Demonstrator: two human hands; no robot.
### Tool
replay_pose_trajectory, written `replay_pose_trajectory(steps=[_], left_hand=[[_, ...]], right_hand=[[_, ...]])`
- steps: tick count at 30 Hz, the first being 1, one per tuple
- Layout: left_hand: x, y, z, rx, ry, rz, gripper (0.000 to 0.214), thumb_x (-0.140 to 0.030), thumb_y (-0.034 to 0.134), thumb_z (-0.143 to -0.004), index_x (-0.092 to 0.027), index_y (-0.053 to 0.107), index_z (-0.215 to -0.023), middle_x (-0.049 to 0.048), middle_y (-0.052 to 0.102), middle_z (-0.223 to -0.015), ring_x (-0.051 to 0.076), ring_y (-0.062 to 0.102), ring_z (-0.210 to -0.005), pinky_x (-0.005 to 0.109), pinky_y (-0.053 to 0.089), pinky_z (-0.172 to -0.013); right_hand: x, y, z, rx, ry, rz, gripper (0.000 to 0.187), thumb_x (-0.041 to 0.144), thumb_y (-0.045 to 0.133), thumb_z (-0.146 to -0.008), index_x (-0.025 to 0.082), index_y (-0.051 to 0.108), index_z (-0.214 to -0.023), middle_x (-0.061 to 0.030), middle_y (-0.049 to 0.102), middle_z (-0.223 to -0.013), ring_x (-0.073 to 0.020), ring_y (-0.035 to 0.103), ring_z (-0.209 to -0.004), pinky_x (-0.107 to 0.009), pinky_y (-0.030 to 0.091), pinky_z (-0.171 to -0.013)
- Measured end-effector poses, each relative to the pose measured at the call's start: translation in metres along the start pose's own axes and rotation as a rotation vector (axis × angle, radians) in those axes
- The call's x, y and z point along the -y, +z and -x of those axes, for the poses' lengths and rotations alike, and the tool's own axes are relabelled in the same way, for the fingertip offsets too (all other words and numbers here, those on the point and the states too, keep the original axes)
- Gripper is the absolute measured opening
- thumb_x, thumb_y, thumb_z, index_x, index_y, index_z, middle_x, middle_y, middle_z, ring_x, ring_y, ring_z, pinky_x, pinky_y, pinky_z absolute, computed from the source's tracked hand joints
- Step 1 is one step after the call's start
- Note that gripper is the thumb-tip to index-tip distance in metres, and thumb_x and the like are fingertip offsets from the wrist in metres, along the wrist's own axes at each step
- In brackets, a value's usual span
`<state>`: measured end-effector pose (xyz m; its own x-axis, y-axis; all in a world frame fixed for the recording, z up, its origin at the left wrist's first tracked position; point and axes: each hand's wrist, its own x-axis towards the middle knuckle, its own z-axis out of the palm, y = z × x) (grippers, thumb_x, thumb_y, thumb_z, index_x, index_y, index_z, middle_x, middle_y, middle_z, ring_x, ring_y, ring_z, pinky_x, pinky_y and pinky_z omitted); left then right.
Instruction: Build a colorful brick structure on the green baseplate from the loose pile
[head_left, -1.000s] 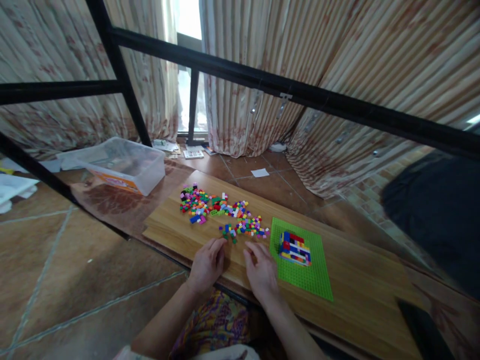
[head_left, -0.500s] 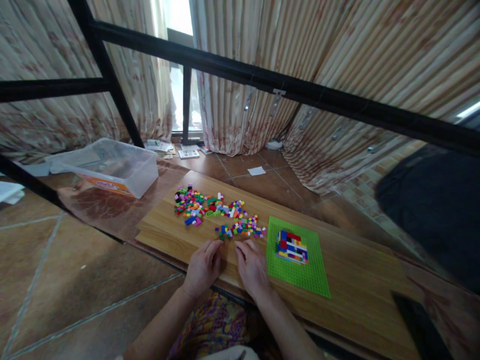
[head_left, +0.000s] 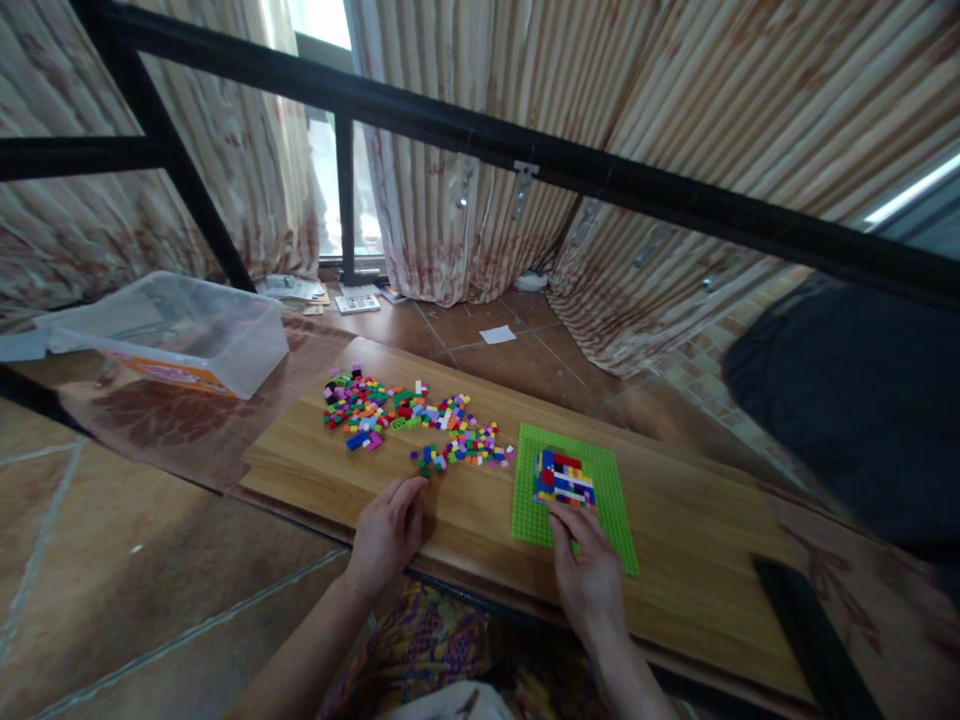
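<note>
A pile of small coloured bricks (head_left: 405, 422) lies on a wooden board (head_left: 675, 540). To its right a green baseplate (head_left: 609, 520) carries a low multicoloured brick build (head_left: 564, 478). My left hand (head_left: 388, 533) rests flat on the board just below the nearest loose bricks, fingers stretched out, holding nothing. My right hand (head_left: 586, 568) lies on the baseplate's near part, its fingertips touching the front of the build. Whether a brick sits between those fingers is too small to see.
A clear plastic tub (head_left: 169, 330) stands on the floor at the left. Black metal bars (head_left: 525, 150) cross in front of striped curtains. A dark cushion-like shape (head_left: 855, 410) fills the right. A black flat object (head_left: 810, 620) lies at the board's right end.
My right hand has moved right, from beside the loose bricks onto the green baseplate at the build. The left hand stays put. The view has shifted slightly.
</note>
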<state>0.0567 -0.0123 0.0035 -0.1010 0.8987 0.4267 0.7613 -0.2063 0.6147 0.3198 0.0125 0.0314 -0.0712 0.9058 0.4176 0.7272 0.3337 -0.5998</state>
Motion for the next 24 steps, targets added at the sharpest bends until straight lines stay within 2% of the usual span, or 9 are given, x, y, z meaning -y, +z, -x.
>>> replay_pose_trajectory(steps=[6, 14, 24], left_hand=[[-0.001, 0.000, 0.000, -0.007, 0.008, -0.017, 0.020, -0.018, 0.043, -0.091, -0.020, 0.057, -0.105, 0.0050, 0.065, -0.091, 0.016, 0.064, -0.082, 0.027, 0.052, -0.074], [-0.002, -0.001, -0.001, -0.009, 0.005, -0.012, 0.019, -0.018, 0.044, -0.090, -0.020, 0.057, -0.104, 0.0052, 0.065, -0.092, 0.016, 0.064, -0.084, 0.027, 0.053, -0.075], [-0.003, -0.001, -0.001, -0.022, 0.006, 0.003, 0.020, -0.017, 0.045, -0.090, -0.020, 0.058, -0.104, 0.0047, 0.066, -0.092, 0.015, 0.064, -0.084, 0.026, 0.053, -0.076]], right_hand=[[-0.006, -0.003, -0.007, -0.086, 0.016, 0.028, 0.027, 0.035, 0.047, -0.092, 0.020, 0.070, -0.096, -0.0091, 0.067, -0.096, -0.0206, 0.063, -0.090, -0.037, 0.050, -0.082], [-0.003, 0.000, -0.010, -0.080, -0.037, 0.057, 0.023, 0.032, 0.047, -0.093, 0.020, 0.067, -0.094, -0.0076, 0.070, -0.095, -0.0198, 0.065, -0.089, -0.035, 0.051, -0.081], [-0.018, -0.002, -0.013, -0.130, -0.123, 0.116, 0.020, 0.032, 0.053, -0.091, 0.020, 0.068, -0.095, -0.0073, 0.071, -0.093, -0.0190, 0.065, -0.088, -0.036, 0.051, -0.083]])
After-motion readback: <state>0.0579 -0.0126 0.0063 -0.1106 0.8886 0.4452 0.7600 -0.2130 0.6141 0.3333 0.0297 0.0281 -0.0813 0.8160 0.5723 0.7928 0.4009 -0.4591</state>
